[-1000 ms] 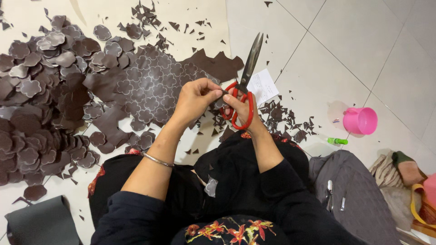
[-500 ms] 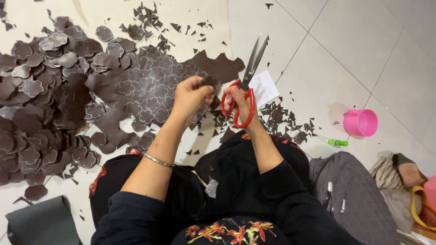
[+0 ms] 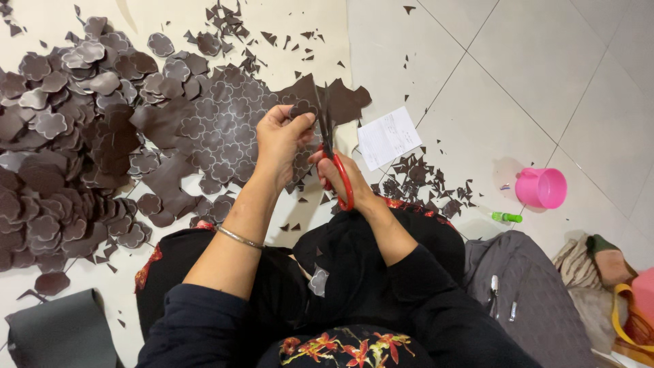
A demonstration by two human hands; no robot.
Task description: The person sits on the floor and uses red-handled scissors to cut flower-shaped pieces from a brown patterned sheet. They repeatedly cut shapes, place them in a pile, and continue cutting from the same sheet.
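The left hand [image 3: 283, 140] pinches a scalloped brown leathery piece [image 3: 302, 109] in closed fingers; the right hand [image 3: 340, 176] grips red-handled steel scissors [image 3: 330, 143], fingers curled shut through the loops.

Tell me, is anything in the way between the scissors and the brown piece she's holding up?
Nothing visible. The left hand pinches the small brown piece right beside the blades of the red-handled scissors, which the right hand grips. Other brown cutouts lie below on the floor.
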